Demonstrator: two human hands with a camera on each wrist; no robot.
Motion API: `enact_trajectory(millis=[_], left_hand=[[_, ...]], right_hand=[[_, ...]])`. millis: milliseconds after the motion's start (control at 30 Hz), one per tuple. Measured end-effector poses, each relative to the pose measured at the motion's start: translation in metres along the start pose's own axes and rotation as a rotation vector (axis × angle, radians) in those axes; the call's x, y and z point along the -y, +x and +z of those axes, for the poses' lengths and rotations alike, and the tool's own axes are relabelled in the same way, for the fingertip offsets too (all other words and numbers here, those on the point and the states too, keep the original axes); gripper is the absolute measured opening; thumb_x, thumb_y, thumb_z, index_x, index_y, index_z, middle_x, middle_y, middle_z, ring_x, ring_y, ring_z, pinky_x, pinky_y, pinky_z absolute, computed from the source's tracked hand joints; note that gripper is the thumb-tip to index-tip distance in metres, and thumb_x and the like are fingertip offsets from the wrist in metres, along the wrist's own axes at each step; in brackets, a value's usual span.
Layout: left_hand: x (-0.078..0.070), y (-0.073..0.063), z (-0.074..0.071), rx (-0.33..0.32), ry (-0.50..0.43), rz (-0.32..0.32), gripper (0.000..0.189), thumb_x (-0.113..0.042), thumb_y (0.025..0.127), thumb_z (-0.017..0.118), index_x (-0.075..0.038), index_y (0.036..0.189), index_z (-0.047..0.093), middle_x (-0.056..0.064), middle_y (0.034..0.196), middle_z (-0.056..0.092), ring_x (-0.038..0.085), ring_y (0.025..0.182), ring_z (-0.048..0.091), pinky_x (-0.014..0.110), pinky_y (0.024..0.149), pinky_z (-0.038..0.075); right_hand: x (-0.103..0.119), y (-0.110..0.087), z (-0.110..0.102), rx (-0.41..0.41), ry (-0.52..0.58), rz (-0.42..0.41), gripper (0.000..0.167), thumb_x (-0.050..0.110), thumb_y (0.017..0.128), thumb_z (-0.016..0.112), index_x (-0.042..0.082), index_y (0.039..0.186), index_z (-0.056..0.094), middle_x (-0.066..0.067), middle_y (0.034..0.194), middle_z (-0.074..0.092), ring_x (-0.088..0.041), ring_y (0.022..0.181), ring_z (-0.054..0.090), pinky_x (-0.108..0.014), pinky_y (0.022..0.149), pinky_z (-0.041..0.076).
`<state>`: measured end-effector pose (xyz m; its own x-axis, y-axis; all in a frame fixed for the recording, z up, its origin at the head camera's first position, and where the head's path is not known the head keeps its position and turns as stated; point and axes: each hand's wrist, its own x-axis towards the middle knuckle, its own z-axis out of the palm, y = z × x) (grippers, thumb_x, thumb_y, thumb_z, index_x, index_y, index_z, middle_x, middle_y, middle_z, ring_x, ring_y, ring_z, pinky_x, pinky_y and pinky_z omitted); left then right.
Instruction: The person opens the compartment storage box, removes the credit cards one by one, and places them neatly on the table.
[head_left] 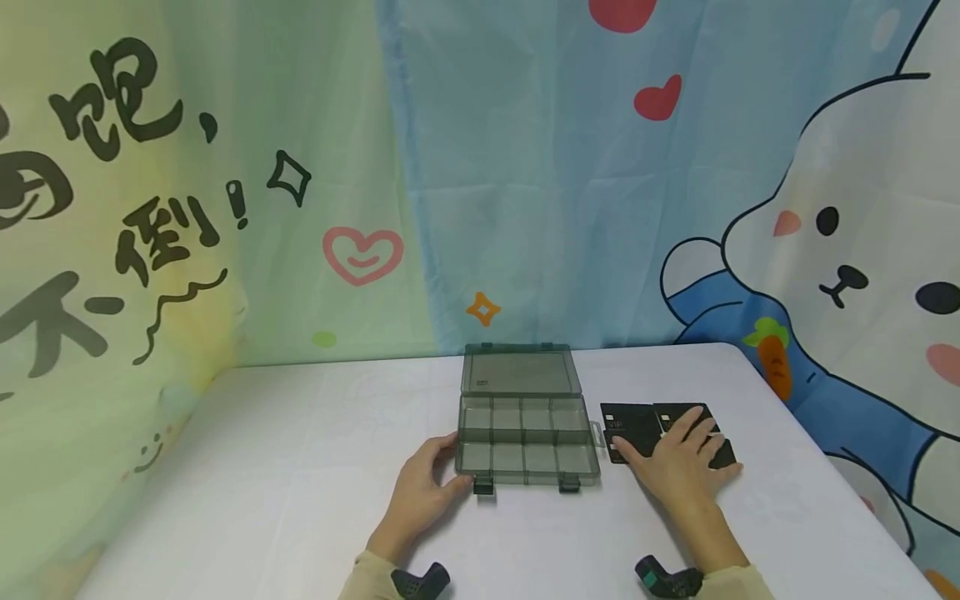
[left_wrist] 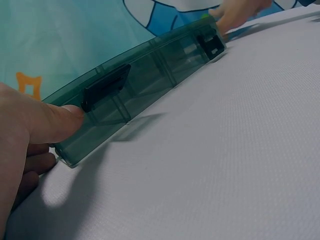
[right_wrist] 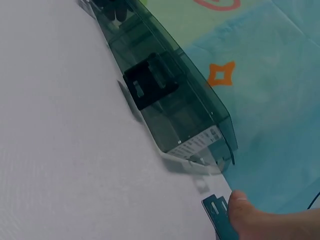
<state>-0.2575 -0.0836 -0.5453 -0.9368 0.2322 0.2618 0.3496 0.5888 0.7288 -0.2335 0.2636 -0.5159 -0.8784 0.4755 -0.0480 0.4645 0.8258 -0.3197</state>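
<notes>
A transparent dark-grey compartment box [head_left: 527, 477] lies on the table with its lid [head_left: 521, 372] laid back behind it. At its front left corner, my left hand [head_left: 422, 493] grips the box, thumb against the front wall beside a black latch [left_wrist: 107, 87] and the fingers along the left side. To the right of the box are several black cards [head_left: 627, 417], one lettered "VIP". My right hand [head_left: 681, 468] rests on them with its fingers spread, hiding part of them. In the right wrist view its thumb [right_wrist: 245, 215] touches the edge of the cards [right_wrist: 218, 216].
A white cloth covers the table [head_left: 315, 450]. Behind it hangs a printed curtain [head_left: 525, 208] with hearts and a cartoon animal. A small clear loop [head_left: 597, 434] sticks out from the box's right side, towards the cards. Black devices [head_left: 422, 582] are worn at both wrists.
</notes>
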Motion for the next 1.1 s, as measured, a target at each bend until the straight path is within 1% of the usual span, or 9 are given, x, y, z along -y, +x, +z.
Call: enact_trajectory(millis=[67, 133, 467, 600, 700, 800, 867, 933, 1100], left_hand=[[-0.001, 0.0, 0.0, -0.001, -0.007, -0.003, 0.064, -0.031, 0.075, 0.076, -0.013, 0.131, 0.052, 0.001, 0.122, 0.064, 0.021, 0.114, 0.06, 0.043, 0.105, 0.045], [-0.001, 0.0, 0.0, -0.001, -0.008, 0.0, 0.064, -0.032, 0.075, 0.076, -0.013, 0.131, 0.052, 0.002, 0.122, 0.064, 0.021, 0.114, 0.06, 0.043, 0.105, 0.045], [-0.001, -0.001, -0.002, -0.005, -0.001, 0.0, 0.064, -0.03, 0.075, 0.076, -0.013, 0.131, 0.052, 0.002, 0.122, 0.064, 0.021, 0.116, 0.059, 0.043, 0.106, 0.044], [0.0, 0.0, -0.001, 0.005, 0.002, 0.0, 0.064, -0.031, 0.075, 0.075, -0.013, 0.132, 0.052, 0.002, 0.123, 0.064, 0.021, 0.116, 0.059, 0.043, 0.106, 0.044], [0.0, -0.001, -0.001, 0.006, -0.003, -0.002, 0.064, -0.031, 0.075, 0.076, -0.013, 0.132, 0.052, 0.002, 0.122, 0.064, 0.022, 0.116, 0.059, 0.044, 0.106, 0.043], [0.0, -0.001, -0.001, 0.001, -0.012, -0.001, 0.064, -0.029, 0.075, 0.076, -0.012, 0.131, 0.052, 0.002, 0.121, 0.064, 0.022, 0.116, 0.059, 0.044, 0.106, 0.043], [-0.001, -0.001, -0.001, 0.004, -0.013, 0.001, 0.064, -0.029, 0.075, 0.076, -0.012, 0.131, 0.052, 0.002, 0.121, 0.064, 0.022, 0.116, 0.059, 0.044, 0.106, 0.043], [-0.001, -0.001, -0.001, 0.006, -0.014, 0.005, 0.064, -0.029, 0.075, 0.076, -0.012, 0.132, 0.052, 0.002, 0.121, 0.064, 0.022, 0.116, 0.059, 0.044, 0.105, 0.044], [-0.001, -0.002, -0.001, 0.01, -0.01, -0.002, 0.064, -0.028, 0.075, 0.077, -0.012, 0.132, 0.052, 0.003, 0.119, 0.065, 0.022, 0.115, 0.059, 0.043, 0.105, 0.044]], right_hand=[[-0.002, 0.001, 0.001, 0.027, -0.007, 0.03, 0.137, 0.081, 0.071, 0.052, -0.015, 0.141, -0.017, -0.045, 0.146, -0.006, -0.065, 0.133, -0.002, -0.084, 0.098, -0.002], [-0.004, 0.002, 0.001, 0.051, -0.018, 0.041, 0.136, 0.081, 0.072, 0.051, -0.017, 0.141, -0.015, -0.047, 0.145, -0.005, -0.065, 0.132, -0.003, -0.083, 0.099, -0.001], [-0.004, 0.001, -0.001, 0.092, -0.019, 0.035, 0.123, 0.07, 0.08, 0.053, -0.021, 0.141, -0.004, -0.049, 0.143, -0.004, -0.065, 0.133, -0.003, -0.083, 0.099, 0.002], [-0.007, 0.004, -0.006, 0.11, -0.031, 0.038, 0.121, 0.073, 0.082, 0.045, -0.021, 0.141, -0.004, -0.049, 0.143, -0.006, -0.065, 0.133, -0.004, -0.083, 0.1, 0.001], [-0.013, 0.007, -0.011, 0.115, -0.023, 0.064, 0.12, 0.077, 0.083, 0.036, -0.022, 0.14, -0.004, -0.049, 0.143, -0.007, -0.064, 0.133, -0.004, -0.082, 0.101, -0.001], [-0.019, 0.008, -0.013, 0.125, -0.017, 0.096, 0.121, 0.078, 0.084, 0.032, -0.025, 0.138, -0.002, -0.049, 0.142, -0.007, -0.063, 0.134, -0.004, -0.08, 0.103, -0.003], [-0.022, 0.008, -0.012, 0.135, -0.028, 0.104, 0.12, 0.076, 0.084, 0.033, -0.027, 0.136, 0.0, -0.049, 0.142, -0.008, -0.062, 0.134, -0.004, -0.08, 0.103, -0.003], [-0.024, 0.007, -0.01, 0.136, -0.035, 0.102, 0.119, 0.073, 0.086, 0.037, -0.028, 0.136, 0.001, -0.049, 0.142, -0.009, -0.062, 0.134, -0.004, -0.079, 0.104, -0.004], [-0.025, 0.002, -0.006, 0.107, -0.043, 0.076, 0.109, 0.061, 0.088, 0.047, -0.028, 0.135, 0.006, -0.048, 0.143, -0.008, -0.061, 0.135, -0.003, -0.078, 0.105, -0.003]])
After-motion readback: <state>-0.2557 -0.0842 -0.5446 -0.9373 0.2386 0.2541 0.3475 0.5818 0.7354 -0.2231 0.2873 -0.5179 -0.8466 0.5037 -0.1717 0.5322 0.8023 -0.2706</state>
